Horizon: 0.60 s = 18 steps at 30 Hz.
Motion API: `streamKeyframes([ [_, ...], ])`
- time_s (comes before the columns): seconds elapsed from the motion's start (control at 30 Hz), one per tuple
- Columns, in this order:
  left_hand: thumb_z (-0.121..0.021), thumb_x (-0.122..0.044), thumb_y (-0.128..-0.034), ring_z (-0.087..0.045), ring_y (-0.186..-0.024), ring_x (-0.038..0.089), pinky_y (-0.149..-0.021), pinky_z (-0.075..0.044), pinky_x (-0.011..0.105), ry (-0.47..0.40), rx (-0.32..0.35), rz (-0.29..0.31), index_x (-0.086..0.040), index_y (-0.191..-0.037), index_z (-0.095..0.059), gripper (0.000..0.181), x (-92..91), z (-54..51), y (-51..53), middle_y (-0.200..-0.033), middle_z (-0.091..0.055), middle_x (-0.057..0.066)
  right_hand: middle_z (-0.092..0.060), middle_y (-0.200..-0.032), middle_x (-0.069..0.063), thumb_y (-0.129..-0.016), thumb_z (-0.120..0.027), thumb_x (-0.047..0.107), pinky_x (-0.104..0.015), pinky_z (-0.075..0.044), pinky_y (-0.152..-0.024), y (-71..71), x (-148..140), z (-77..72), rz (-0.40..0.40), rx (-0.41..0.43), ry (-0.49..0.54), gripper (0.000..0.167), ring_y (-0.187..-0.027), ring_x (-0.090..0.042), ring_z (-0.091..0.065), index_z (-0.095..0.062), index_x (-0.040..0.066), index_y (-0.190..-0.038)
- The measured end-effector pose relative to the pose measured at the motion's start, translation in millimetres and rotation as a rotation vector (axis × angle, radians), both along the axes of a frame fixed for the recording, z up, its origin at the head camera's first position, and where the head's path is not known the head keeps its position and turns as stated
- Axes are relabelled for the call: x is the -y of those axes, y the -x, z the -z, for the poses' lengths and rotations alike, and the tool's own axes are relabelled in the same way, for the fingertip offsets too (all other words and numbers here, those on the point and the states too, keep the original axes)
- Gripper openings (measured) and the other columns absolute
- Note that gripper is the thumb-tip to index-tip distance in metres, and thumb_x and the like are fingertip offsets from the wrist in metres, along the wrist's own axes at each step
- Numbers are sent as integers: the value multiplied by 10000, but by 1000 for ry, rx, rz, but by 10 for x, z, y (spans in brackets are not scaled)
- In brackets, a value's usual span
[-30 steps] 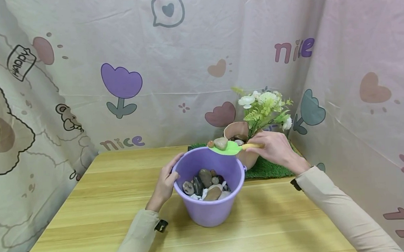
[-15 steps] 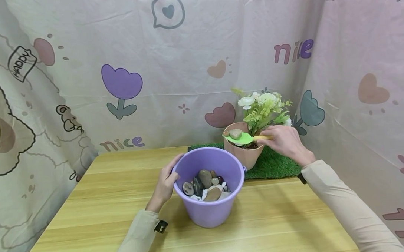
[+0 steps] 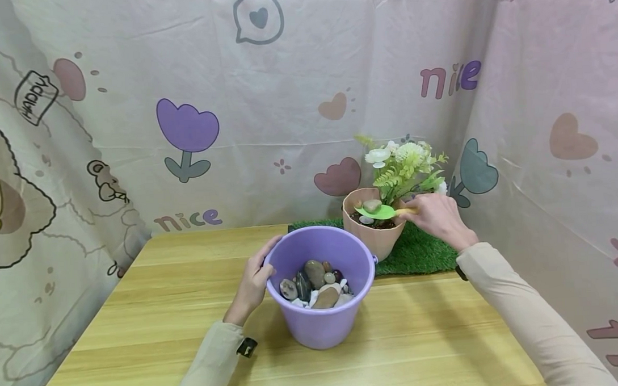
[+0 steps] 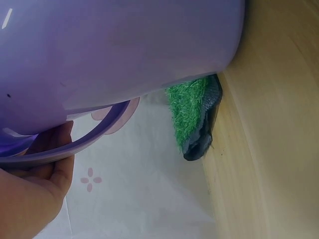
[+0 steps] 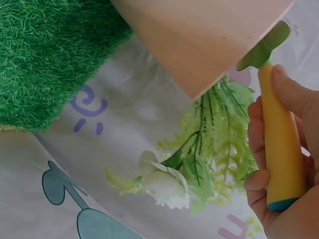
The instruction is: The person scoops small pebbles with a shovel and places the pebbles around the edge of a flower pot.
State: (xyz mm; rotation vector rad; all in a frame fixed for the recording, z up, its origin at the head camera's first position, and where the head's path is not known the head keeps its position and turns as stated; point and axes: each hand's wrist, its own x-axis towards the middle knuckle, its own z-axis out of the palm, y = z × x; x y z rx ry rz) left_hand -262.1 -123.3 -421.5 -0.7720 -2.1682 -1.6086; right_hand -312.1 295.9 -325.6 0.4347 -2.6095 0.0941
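Observation:
My left hand [image 3: 253,280] grips the left rim of a purple bucket [image 3: 321,329]; in the left wrist view its fingers [image 4: 62,167] curl around the bucket's rim and handle. Stones [image 3: 314,274] of several colours lie in the bucket. My right hand [image 3: 437,220] holds a small toy shovel by its yellow handle [image 5: 283,144]. The green shovel blade [image 3: 383,213] is over the mouth of a pinkish flowerpot [image 3: 372,245], with a pale stone [image 3: 372,205] and a smaller brownish one on it. White flowers with green leaves [image 3: 407,158] rise from the pot, which has dark soil and a white stone inside.
The flowerpot stands on a green artificial grass mat [image 3: 418,257] at the back right of the wooden table [image 3: 189,288]. A printed cloth [image 3: 265,103] hangs behind and at both sides. The bucket stands just in front of the mat.
The right hand has carried the loaded shovel from above the bucket's back rim rightward to over the flowerpot. The left hand and the bucket have stayed in place.

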Motion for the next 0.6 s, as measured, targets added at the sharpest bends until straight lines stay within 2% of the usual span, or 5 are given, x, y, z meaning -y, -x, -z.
streamKeyframes([
  [0.1, -429, 33, -747, -560, -1234, 337, -1030, -460, 468, -1, 2, 3, -71, -1444, -482, 706, 2, 4, 3, -1422, -541, 164, -444, -511, 33, -804, -712, 520, -312, -272, -383, 54, 17, 35, 11, 29, -10, 296, -445, -144, -368, -802, 272, -940],
  [0.23, -426, 36, -746, -549, -1250, 343, -1039, -448, 480, -6, 5, 5, -61, -1444, -479, 707, -1, 7, 0, -1427, -535, 166, -444, -515, 31, -833, -724, 443, -317, -283, -383, 95, 60, 68, 8, 41, -27, 201, -444, -156, -397, -761, 246, -813],
  [0.4, -418, 34, -753, -531, -1274, 339, -1059, -431, 438, 1, 6, 4, -50, -1449, -468, 703, -2, 6, -3, -1441, -522, 166, -433, -505, 23, -839, -731, 415, -319, -286, -379, 118, 102, 92, 20, 42, -42, 271, -444, -166, -409, -667, 213, -671],
  [0.6, -421, 33, -745, -577, -1199, 342, -1005, -483, 399, -10, 1, 9, -52, -1442, -479, 704, -5, 3, -2, -1408, -550, 171, -472, -525, 14, -831, -746, 387, -327, -305, -389, 143, 122, 88, 9, 29, -56, 285, -471, -173, -438, -645, 196, -646],
])
